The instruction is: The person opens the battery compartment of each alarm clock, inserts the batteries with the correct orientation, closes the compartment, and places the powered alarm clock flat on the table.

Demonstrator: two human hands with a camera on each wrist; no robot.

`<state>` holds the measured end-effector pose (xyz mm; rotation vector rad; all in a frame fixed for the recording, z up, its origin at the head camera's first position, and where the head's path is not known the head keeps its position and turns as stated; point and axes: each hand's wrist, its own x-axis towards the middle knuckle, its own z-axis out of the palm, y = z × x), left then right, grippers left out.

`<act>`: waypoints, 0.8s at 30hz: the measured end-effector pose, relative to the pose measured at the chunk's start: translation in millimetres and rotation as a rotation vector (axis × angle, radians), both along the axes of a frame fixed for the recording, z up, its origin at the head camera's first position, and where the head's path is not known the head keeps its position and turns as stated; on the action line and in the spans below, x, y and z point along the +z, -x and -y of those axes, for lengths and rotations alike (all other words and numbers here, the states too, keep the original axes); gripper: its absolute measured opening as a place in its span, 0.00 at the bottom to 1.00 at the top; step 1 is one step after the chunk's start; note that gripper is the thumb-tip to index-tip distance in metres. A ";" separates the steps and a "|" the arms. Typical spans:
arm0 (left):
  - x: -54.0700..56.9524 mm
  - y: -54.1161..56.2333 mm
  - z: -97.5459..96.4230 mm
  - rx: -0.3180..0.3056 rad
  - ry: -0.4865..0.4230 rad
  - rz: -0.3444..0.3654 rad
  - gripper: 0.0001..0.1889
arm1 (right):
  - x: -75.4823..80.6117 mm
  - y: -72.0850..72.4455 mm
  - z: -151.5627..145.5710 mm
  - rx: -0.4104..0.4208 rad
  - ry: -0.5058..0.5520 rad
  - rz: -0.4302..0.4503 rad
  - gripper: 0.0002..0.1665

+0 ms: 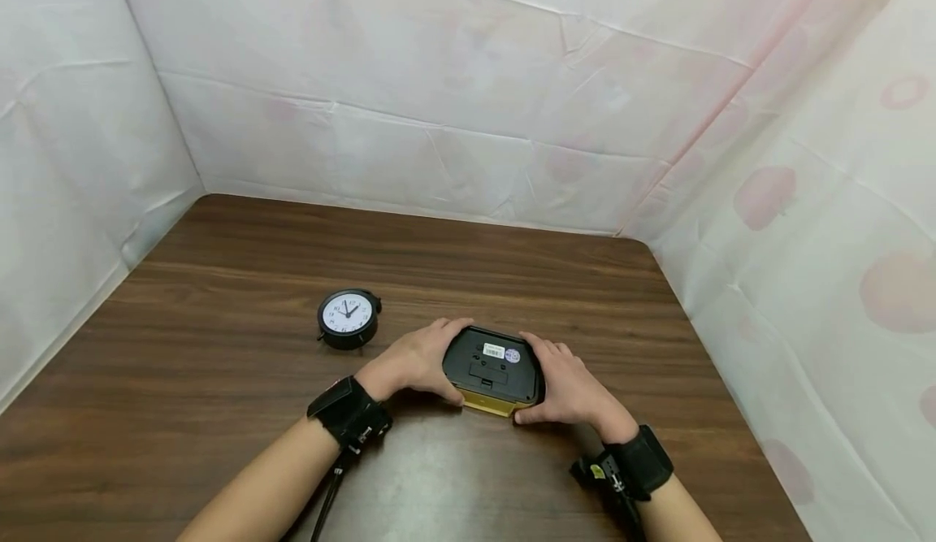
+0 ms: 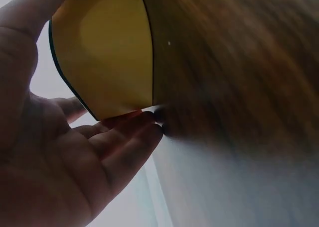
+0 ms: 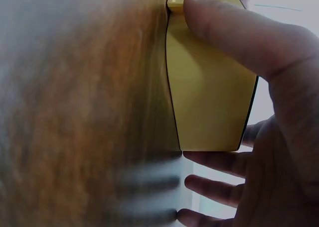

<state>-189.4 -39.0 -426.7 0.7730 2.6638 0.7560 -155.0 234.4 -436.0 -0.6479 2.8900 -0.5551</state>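
Note:
A small electronic device (image 1: 475, 359) with gold sides lies on the table, its black back turned up. That back shows a battery cover, a white barcode label and a round sticker. My left hand (image 1: 420, 359) grips its left end, thumb on the near side and fingers round the far side. At the other end my right hand (image 1: 574, 383) holds it the same way. In the left wrist view the gold side (image 2: 107, 53) shows between thumb and fingers. The right thumb (image 3: 224, 33) presses on the gold casing (image 3: 209, 97) in the right wrist view.
A round black alarm clock (image 1: 348, 318) with a white dial stands to the left of my left hand. The brown wood table (image 1: 219, 363) is bordered by white sheets (image 1: 439, 79) at the back and both sides. Black camera straps (image 1: 349, 414) circle both wrists.

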 end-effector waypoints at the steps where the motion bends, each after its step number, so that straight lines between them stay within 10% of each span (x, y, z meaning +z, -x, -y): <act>1: 0.4 0.4 0.0 0.003 0.001 -0.008 0.60 | 0.1 0.7 0.3 -0.002 0.010 0.002 0.73; 16: 3.0 -1.9 1.3 0.059 0.002 -0.054 0.60 | 8.1 8.1 -2.4 -0.014 0.179 0.013 0.68; 24: 14.4 -3.3 0.1 0.076 -0.107 -0.045 0.59 | 29.1 13.7 -10.2 0.146 0.546 -0.076 0.61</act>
